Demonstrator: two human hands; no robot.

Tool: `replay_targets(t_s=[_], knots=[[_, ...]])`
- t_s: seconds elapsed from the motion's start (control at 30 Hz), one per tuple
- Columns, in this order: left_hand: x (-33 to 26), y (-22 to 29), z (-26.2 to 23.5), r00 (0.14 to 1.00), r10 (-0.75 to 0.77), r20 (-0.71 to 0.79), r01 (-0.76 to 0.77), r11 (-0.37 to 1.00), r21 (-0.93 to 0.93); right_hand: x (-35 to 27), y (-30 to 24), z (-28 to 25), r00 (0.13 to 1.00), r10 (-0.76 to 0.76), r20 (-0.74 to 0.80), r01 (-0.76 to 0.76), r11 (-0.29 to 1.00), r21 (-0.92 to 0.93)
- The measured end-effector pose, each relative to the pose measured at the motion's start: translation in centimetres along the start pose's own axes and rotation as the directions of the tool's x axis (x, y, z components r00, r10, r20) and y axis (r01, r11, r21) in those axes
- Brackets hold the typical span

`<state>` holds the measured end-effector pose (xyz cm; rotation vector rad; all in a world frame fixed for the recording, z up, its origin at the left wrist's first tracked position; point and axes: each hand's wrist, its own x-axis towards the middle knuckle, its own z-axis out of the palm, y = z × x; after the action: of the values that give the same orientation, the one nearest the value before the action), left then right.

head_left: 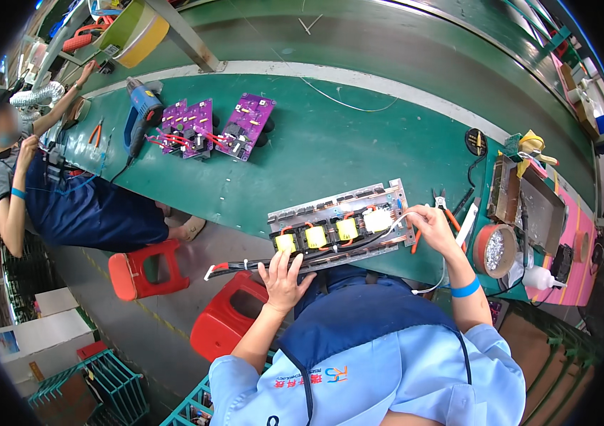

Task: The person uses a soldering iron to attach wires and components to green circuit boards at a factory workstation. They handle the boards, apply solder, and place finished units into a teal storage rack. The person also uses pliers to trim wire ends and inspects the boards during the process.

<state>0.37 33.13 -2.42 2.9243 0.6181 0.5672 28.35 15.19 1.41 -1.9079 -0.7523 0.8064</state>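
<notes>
A long metal-plated circuit assembly [395,190] lies at the near edge of the green table, carrying a row of yellow-wrapped transformers [346,228]. Black cables [330,253] run along its near side, held by white cable ties, with a red section at the left end. My left hand [284,282] rests with spread fingers on the assembly's left end, over the cables. At the right end, my right hand [430,226] pinches a thin white cable [426,290], which hangs past my wrist over the table edge. Its fingertips are close to the whitish block there.
Orange-handled cutters [446,206] lie beside my right hand, near a round tub of small metal parts [495,250] and a metal tray [540,206]. Purple circuit boards [246,126] and a heat gun [144,113] lie farther left. A co-worker [46,177] sits at far left; red stools [149,271] stand below.
</notes>
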Motion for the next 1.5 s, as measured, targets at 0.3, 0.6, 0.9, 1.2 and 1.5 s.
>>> replay_targets(t_s=[0.3,0.6,0.9,1.2,1.5], knots=[[4.9,-2.6,-3.7,0.943,0.005,0.332,0.034,0.993,-0.114,-0.1,-3.3,2.7,0.917,-0.371,0.144,0.397,0.825,-0.403],[5.3,-5.5,-1.9,0.909,0.077,0.411,0.008,0.980,-0.200,1.1,-2.2,2.9,0.879,-0.429,0.209,0.470,0.700,-0.537],[5.8,-5.4,-1.8,0.929,0.091,0.360,0.013,0.960,-0.278,1.6,-1.6,3.8,0.807,-0.549,0.218,0.548,0.556,-0.625],[7.3,-5.8,-5.1,0.989,0.145,-0.031,-0.148,0.983,-0.106,1.0,-4.1,4.5,0.639,-0.769,-0.006,0.515,0.434,-0.739],[7.6,-7.3,-1.5,0.985,0.163,-0.061,-0.164,0.986,-0.018,2.6,-1.0,6.8,0.589,-0.803,-0.087,0.420,0.397,-0.816]])
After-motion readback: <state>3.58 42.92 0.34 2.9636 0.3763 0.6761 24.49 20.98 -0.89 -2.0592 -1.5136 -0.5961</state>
